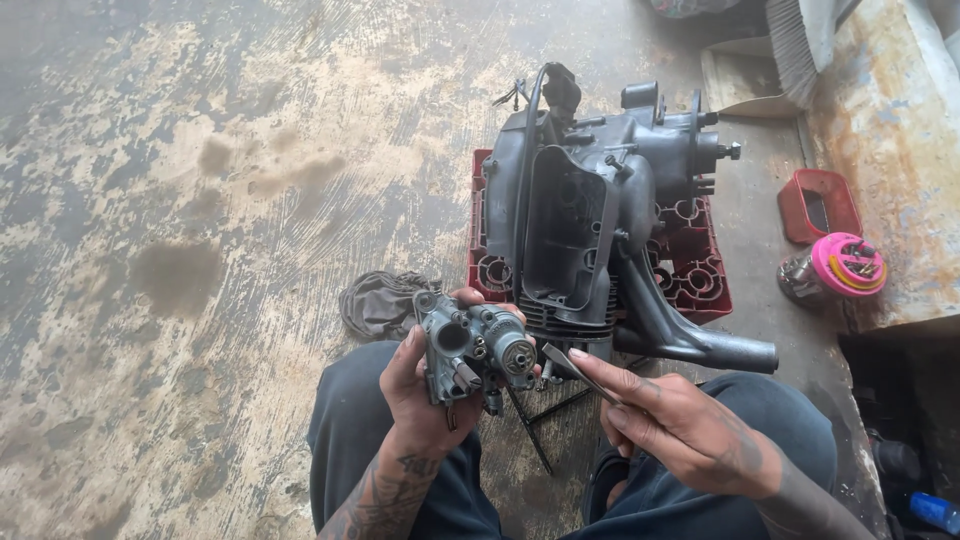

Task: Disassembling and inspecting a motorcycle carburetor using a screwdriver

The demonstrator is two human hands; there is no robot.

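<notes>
My left hand grips a small grey metal carburetor, held up over my lap with its round opening facing right. My right hand holds a thin flat metal tool between the fingers, its tip just right of the carburetor and close to it. Whether the tip touches the carburetor I cannot tell. In front of me a dark grey engine block with a black exhaust pipe rests on a red plastic crate.
A dark crumpled rag lies on the stained concrete floor left of the crate. At the right, a red tray and a jar with a pink lid sit on a rusty surface. A blue object lies bottom right.
</notes>
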